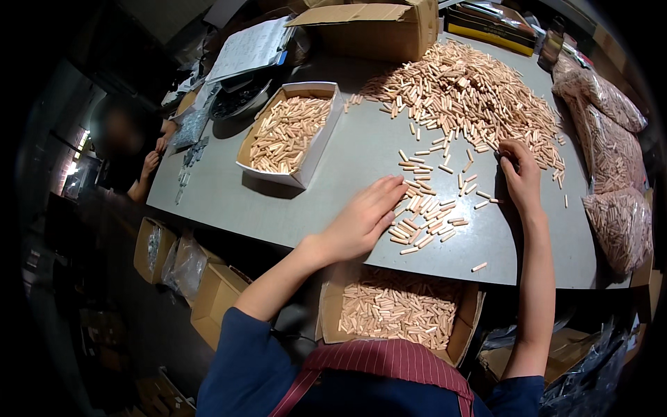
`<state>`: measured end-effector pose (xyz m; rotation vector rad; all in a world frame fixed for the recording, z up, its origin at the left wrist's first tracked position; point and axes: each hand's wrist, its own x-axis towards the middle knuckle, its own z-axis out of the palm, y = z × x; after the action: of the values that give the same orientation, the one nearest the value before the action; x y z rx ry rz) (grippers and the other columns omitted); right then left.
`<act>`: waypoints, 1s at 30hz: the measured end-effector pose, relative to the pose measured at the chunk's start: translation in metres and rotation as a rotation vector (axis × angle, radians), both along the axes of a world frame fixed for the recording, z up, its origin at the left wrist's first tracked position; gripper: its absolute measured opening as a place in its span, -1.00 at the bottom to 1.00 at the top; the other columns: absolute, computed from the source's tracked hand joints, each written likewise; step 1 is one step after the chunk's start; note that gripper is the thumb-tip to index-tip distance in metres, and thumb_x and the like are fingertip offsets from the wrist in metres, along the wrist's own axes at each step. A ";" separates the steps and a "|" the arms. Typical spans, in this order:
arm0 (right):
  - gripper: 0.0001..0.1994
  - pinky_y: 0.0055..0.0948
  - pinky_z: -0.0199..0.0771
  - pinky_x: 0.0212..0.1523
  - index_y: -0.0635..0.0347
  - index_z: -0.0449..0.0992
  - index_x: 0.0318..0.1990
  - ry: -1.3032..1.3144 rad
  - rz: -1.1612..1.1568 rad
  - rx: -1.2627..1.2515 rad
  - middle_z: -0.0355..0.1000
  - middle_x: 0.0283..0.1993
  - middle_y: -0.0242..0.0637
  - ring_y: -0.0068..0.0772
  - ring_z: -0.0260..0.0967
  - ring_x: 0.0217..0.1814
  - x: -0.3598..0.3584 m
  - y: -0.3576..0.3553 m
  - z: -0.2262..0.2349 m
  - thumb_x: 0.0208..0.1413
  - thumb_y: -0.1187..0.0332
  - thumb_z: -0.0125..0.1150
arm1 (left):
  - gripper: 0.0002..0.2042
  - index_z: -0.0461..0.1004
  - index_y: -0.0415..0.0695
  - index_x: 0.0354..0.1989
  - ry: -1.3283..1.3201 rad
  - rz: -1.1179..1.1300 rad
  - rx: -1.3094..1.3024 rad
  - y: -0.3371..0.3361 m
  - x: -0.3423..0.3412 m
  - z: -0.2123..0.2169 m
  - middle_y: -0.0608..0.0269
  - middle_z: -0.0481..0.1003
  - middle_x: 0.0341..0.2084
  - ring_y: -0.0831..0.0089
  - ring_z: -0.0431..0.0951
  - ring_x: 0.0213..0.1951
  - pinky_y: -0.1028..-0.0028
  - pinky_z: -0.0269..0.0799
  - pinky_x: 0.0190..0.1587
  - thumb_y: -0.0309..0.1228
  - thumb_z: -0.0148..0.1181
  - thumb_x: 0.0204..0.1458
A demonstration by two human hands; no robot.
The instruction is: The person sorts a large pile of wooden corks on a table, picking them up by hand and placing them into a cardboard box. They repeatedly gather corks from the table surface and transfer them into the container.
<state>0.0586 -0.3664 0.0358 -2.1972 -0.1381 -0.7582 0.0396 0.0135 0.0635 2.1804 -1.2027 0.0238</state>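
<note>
Small wooden dowels lie in a loose cluster (425, 217) on the grey table in front of me. My left hand (365, 217) rests at the cluster's left side, fingers stretched out flat and tips touching the nearest dowels; nothing shows in its grasp. Further right, my right hand (521, 175) bends its fingers inward at the near edge of a big dowel heap (472, 90). Its fingertips are partly hidden, so whatever they hold cannot be made out. Under the table's front edge, close to my body, an open cardboard box (332, 309) contains many more dowels.
A white-sided box (323, 149) full of dowels stands left on the table (278, 215). Clear bags of dowels (611, 139) line the right edge. Behind are a large carton (375, 31) and a clipboard (250, 48). Another person's hand (150, 163) is at the far left.
</note>
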 end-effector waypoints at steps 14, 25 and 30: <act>-0.75 -0.39 0.52 0.02 0.29 0.55 -0.01 0.012 -0.011 -0.032 0.53 -0.08 -0.18 -0.28 0.53 -0.06 -0.001 -0.001 0.002 0.14 0.56 0.20 | -0.21 0.02 -0.26 0.53 -0.144 -0.187 0.294 0.003 -0.040 0.007 -0.12 0.04 0.52 -0.11 -0.01 0.54 -0.02 -0.11 0.53 0.04 0.06 0.32; -0.77 -0.39 0.52 0.03 0.31 0.58 -0.04 0.049 0.012 -0.021 0.54 0.01 -0.18 -0.26 0.55 -0.02 -0.002 -0.002 0.001 0.14 0.57 0.19 | -0.61 0.56 -0.18 0.16 -0.007 0.302 -0.086 0.046 -0.027 0.007 0.03 0.54 0.07 0.10 0.50 0.13 0.24 0.41 0.20 -0.54 0.21 0.11; -0.79 -0.38 0.50 0.05 0.33 0.59 -0.08 0.031 0.008 -0.089 0.54 0.02 -0.19 -0.21 0.54 0.01 -0.002 -0.001 0.002 0.13 0.56 0.20 | -0.63 0.63 -0.11 0.07 -0.098 0.284 -0.044 0.032 -0.032 0.002 0.15 0.54 -0.17 0.20 0.48 -0.07 0.28 0.40 0.08 -0.57 0.24 0.05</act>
<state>0.0566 -0.3671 0.0379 -2.2901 -0.1680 -0.7248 0.0072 0.0460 0.0659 2.3158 -0.9247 0.2763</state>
